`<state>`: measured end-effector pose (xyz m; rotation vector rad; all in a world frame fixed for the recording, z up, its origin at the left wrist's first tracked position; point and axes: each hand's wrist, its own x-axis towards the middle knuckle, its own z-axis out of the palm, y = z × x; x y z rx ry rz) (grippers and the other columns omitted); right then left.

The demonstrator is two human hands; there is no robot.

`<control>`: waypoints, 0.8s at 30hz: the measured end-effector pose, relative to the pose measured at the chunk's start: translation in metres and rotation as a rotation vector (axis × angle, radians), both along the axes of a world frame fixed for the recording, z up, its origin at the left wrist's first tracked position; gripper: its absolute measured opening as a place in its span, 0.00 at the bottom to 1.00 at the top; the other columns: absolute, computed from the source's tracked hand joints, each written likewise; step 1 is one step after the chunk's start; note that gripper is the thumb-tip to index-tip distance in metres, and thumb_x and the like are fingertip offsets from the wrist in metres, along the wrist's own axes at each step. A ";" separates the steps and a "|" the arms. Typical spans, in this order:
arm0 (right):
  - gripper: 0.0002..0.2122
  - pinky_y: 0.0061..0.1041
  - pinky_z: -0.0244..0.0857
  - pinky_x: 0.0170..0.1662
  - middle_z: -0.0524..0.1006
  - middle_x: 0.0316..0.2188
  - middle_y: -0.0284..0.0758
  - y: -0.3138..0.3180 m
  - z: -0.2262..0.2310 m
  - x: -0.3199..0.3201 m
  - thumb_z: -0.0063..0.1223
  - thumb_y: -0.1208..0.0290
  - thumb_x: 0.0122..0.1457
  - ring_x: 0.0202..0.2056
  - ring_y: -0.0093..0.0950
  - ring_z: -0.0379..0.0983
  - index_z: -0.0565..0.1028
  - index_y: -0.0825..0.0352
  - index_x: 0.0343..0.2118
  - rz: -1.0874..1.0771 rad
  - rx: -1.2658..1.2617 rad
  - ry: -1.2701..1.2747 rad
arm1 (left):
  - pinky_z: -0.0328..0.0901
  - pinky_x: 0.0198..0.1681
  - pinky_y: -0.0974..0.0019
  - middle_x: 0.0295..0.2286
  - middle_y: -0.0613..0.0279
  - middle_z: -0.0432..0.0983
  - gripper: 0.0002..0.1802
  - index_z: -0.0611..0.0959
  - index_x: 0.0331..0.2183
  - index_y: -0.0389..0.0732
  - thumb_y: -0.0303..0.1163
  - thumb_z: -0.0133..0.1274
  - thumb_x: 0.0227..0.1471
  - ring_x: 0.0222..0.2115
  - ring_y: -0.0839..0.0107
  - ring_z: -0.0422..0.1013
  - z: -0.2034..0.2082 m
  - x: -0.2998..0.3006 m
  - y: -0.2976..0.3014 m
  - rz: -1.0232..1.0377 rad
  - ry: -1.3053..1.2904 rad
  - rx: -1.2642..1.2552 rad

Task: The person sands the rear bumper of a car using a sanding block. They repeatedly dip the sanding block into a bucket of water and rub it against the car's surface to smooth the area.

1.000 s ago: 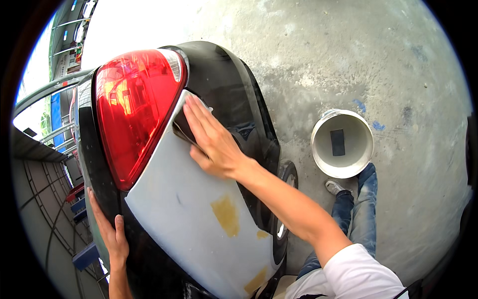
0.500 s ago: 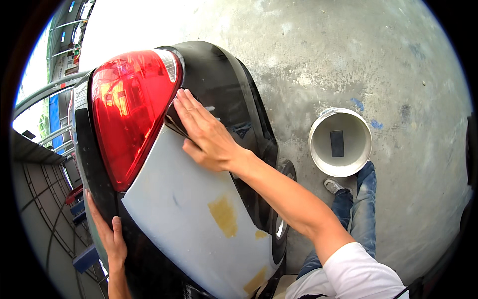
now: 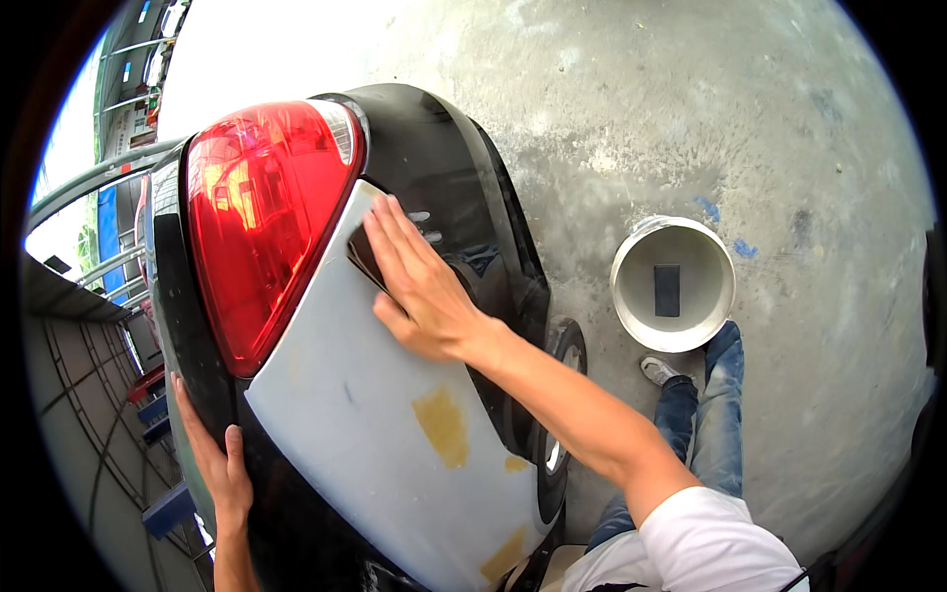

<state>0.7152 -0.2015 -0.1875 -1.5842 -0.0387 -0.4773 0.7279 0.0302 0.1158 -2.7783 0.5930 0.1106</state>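
My right hand (image 3: 419, 291) lies with its fingers stretched together over a dark folded sheet of sandpaper (image 3: 364, 259). It presses the sheet on the upper part of a matt grey car panel (image 3: 345, 365); most of the sheet is hidden under the palm. Just left of it is a large red tail light (image 3: 261, 222). Lower on the panel are several mustard-coloured patches (image 3: 441, 426). My left hand (image 3: 219, 464) rests open on the car's black rear edge, thumb apart and holding nothing.
A round white bucket (image 3: 626, 296) stands on the concrete floor (image 3: 819, 395) to the right, with a dark rectangular block (image 3: 668, 290) inside. My leg in jeans (image 3: 720, 414) and a shoe (image 3: 659, 370) are close to it. A car wheel (image 3: 562, 345) lies beyond my right forearm.
My right hand has slid with the sandpaper a little right and down, away from the tail light, baring the panel's top corner. My left hand stays in place.
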 end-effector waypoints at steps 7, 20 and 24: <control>0.42 0.44 0.42 0.75 0.50 0.71 0.62 -0.005 -0.010 -0.002 0.57 0.69 0.56 0.73 0.55 0.43 0.49 0.83 0.69 0.013 -0.019 -0.036 | 0.39 0.74 0.52 0.72 0.46 0.45 0.46 0.49 0.72 0.37 0.55 0.42 0.67 0.73 0.50 0.43 -0.001 0.000 0.001 -0.010 -0.004 -0.004; 0.41 0.44 0.42 0.75 0.50 0.71 0.61 -0.015 -0.001 0.028 0.54 0.71 0.55 0.73 0.54 0.44 0.50 0.84 0.69 -0.006 -0.004 -0.081 | 0.39 0.73 0.52 0.72 0.46 0.46 0.46 0.49 0.72 0.36 0.53 0.44 0.67 0.73 0.51 0.44 -0.001 0.001 0.001 -0.017 0.001 -0.022; 0.42 0.45 0.43 0.75 0.50 0.71 0.62 -0.008 -0.007 0.008 0.54 0.71 0.55 0.73 0.55 0.44 0.49 0.84 0.69 -0.003 0.006 -0.071 | 0.39 0.74 0.52 0.72 0.46 0.46 0.46 0.49 0.72 0.36 0.54 0.43 0.67 0.73 0.51 0.44 0.000 0.001 -0.001 -0.021 -0.002 -0.017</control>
